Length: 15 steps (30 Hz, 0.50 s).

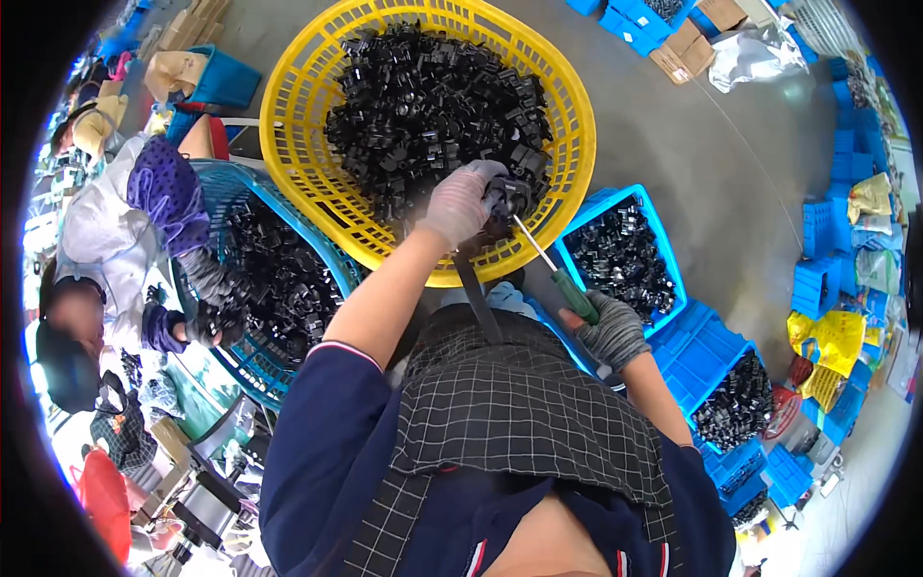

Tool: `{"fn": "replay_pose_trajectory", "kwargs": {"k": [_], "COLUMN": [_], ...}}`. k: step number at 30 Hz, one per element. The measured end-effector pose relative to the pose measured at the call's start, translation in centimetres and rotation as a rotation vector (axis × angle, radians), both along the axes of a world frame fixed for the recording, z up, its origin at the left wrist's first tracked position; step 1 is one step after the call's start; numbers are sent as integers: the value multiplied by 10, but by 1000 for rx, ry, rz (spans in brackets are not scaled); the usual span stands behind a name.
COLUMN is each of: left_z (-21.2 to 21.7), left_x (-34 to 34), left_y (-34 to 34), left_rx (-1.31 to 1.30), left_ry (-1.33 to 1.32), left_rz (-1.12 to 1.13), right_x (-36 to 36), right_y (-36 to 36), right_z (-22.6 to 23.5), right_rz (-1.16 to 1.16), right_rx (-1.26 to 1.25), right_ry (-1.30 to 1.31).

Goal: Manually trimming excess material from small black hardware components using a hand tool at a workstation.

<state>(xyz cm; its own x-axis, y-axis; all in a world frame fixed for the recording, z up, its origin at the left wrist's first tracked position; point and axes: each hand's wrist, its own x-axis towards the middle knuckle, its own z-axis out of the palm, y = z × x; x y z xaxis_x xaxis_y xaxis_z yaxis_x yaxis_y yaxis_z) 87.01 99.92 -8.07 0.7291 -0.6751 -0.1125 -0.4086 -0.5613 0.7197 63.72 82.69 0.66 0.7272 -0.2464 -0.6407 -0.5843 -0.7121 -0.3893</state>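
My left hand (461,204), in a pale glove, is closed around a small black plastic part (510,200) over the front of the yellow basket (577,125). Many similar black plastic parts (423,106) fill that basket. In a grey glove, my right hand (612,332) grips the green handle of a screwdriver (574,293). Its metal shaft slants up and left across the basket's rim, and the tip reaches the part at my left hand. The fingertips of my left hand are partly hidden.
A blue basket (336,260) of black parts stands at the left, where a co-worker's gloved hands (207,322) reach in. At my right are a blue crate (680,288) of parts and another blue crate (687,361). Stacked blue bins (836,231) line the far right.
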Motion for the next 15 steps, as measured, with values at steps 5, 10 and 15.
{"fn": "replay_pose_trajectory", "kwargs": {"k": [5, 10, 15], "left_z": [28, 48, 55], "left_x": [-13, -20, -18], "left_y": [9, 28, 85], "left_rx": [-84, -109, -22], "left_ry": [-448, -509, -465], "left_rz": [-11, 151, 290], "right_x": [30, 43, 58], "right_y": [3, 23, 34], "right_z": [5, 13, 15], "right_rz": [49, 164, 223], "right_rx": [-53, -18, 122], "right_ry": [103, -44, -154]}}
